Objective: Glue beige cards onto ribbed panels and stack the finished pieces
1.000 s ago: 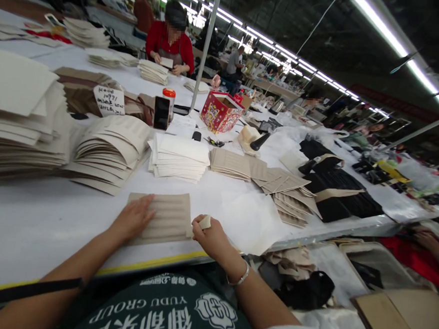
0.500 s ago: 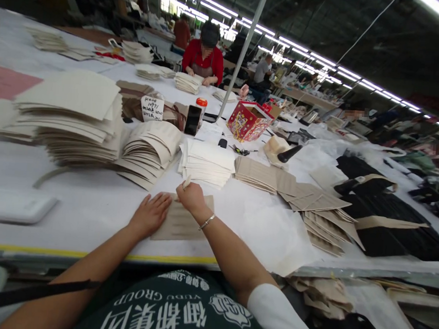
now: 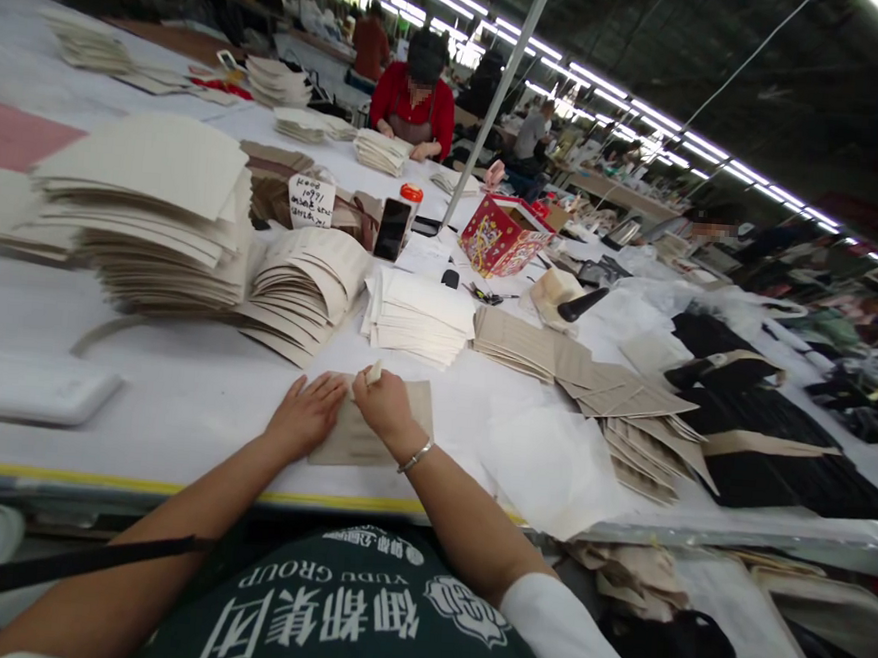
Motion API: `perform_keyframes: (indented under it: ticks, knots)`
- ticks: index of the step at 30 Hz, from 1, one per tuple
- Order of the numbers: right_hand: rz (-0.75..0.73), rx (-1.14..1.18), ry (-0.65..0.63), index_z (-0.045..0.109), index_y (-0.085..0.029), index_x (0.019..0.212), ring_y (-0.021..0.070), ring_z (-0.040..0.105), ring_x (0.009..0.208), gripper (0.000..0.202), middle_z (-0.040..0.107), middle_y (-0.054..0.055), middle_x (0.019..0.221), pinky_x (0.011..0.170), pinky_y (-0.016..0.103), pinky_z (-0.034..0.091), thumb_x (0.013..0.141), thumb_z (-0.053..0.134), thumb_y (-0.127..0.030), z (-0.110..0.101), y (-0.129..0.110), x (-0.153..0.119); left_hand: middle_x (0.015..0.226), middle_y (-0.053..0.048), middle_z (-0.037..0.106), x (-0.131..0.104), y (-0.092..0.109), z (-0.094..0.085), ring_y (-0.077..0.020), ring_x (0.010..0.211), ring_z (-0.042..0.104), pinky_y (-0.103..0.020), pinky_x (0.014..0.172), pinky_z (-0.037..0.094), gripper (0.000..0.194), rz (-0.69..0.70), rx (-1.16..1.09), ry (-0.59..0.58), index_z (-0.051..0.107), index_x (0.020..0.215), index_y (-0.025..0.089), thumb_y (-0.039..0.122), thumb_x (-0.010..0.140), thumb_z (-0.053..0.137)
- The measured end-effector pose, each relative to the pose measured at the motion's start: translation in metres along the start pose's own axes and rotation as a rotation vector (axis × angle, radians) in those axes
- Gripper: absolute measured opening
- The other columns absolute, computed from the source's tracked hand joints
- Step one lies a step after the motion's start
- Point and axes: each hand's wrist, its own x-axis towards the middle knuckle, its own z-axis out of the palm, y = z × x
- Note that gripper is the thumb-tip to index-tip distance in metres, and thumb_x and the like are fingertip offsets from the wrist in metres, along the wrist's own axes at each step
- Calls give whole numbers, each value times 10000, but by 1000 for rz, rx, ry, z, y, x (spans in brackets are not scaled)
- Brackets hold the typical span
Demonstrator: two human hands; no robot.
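A beige fabric panel (image 3: pixel 371 445) lies flat on the white table near its front edge. My left hand (image 3: pixel 307 415) rests on the panel's left side, palm down, with its fingers stretched out. Over the upper middle of the panel, my right hand (image 3: pixel 385 403) is closed round a small pale piece (image 3: pixel 374 372) whose tip sticks up above the fingers. Just behind my hands sits a stack of white sheets (image 3: pixel 419 318). Beige panels (image 3: pixel 520 343) are fanned out to the right of that stack.
Tall stacks of cream panels (image 3: pixel 148 188) stand at the left, behind a white device (image 3: pixel 33 388). A phone (image 3: pixel 393 230), a red box (image 3: pixel 504 235) and a metal pole (image 3: pixel 501 93) are farther back. Black fabric (image 3: pixel 790 464) lies right. A person in red (image 3: pixel 413 107) works across the table.
The camera view has shifted slightly. My right hand's pale piece now shows at a different tilt. My left hand stays on the panel.
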Motion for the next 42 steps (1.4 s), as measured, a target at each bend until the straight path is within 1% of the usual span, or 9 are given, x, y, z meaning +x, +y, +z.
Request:
perform_keyframes:
  ticks: [7, 10, 14, 19, 26, 29, 33, 39, 42]
  knots:
    - [43, 475, -396, 578, -167, 664, 115, 572, 534, 253, 612, 18, 585, 506, 188, 399, 840, 428, -268, -17, 30, -91, 1399, -24, 402, 2, -12, -4, -206, 1302, 324, -463, 1057, 186, 503, 1, 19, -64, 440, 1310, 243, 180, 829, 307]
    - [299, 703, -222, 583, -181, 775, 119, 576, 515, 222, 579, -15, 544, 509, 199, 437, 836, 447, -345, -34, 82, -121, 1382, -52, 427, 15, -3, -12, -243, 1278, 359, -506, 1047, 174, 462, 1, 33, -86, 469, 1286, 234, 253, 845, 333]
    - [463, 651, 159, 596, -183, 839, 147, 605, 569, 236, 611, 13, 652, 567, 251, 483, 805, 493, -392, -49, 137, -132, 1425, -123, 343, 39, 63, -12, -260, 1307, 309, -487, 1069, 144, 543, 99, -26, -71, 405, 1329, 154, 409, 851, 379]
    - [335, 547, 150, 617, -185, 898, 152, 616, 628, 235, 644, 42, 779, 600, 262, 493, 815, 477, -354, -46, 150, -136, 1419, -134, 353, 48, 135, 14, -311, 1321, 264, -563, 1056, 99, 566, 302, -106, -157, 445, 1302, 176, 467, 818, 413]
    - [348, 722, 50, 614, -170, 878, 138, 606, 567, 235, 602, 3, 618, 552, 235, 473, 819, 481, -355, -70, 155, -129, 1201, 50, 603, 3, 74, -34, -181, 1139, 519, -322, 990, 363, 452, 728, -252, -454, 567, 1155, 326, 206, 731, 462]
    - [264, 773, 78, 615, -165, 886, 126, 600, 577, 254, 620, 11, 668, 566, 229, 472, 829, 473, -367, -66, 147, -101, 1162, 19, 627, -5, 68, -41, -188, 1065, 566, -308, 941, 410, 381, 484, -267, -269, 560, 1177, 294, 331, 826, 416]
    - [55, 588, 68, 644, -172, 849, 121, 600, 691, 203, 655, 19, 808, 661, 223, 454, 830, 478, -288, -58, 126, -55, 1371, -98, 437, 5, 82, -10, -300, 1265, 372, -518, 1059, 203, 525, 105, -79, 3, 480, 1278, 205, 453, 816, 442]
    - [-178, 237, -268, 660, -178, 732, 98, 535, 614, 189, 637, -21, 669, 606, 189, 369, 814, 490, -177, -67, 102, -22, 1376, -34, 434, -10, 57, 6, -249, 1288, 344, -489, 1072, 153, 487, 244, -54, -138, 449, 1305, 250, 302, 825, 383]
    - [-272, 188, -298, 655, -172, 718, 99, 527, 613, 186, 629, -17, 659, 597, 189, 350, 817, 498, -174, -60, 90, -1, 1377, -35, 434, -23, 39, 7, -255, 1287, 342, -492, 1077, 136, 519, 272, -74, -113, 445, 1309, 247, 270, 792, 402]
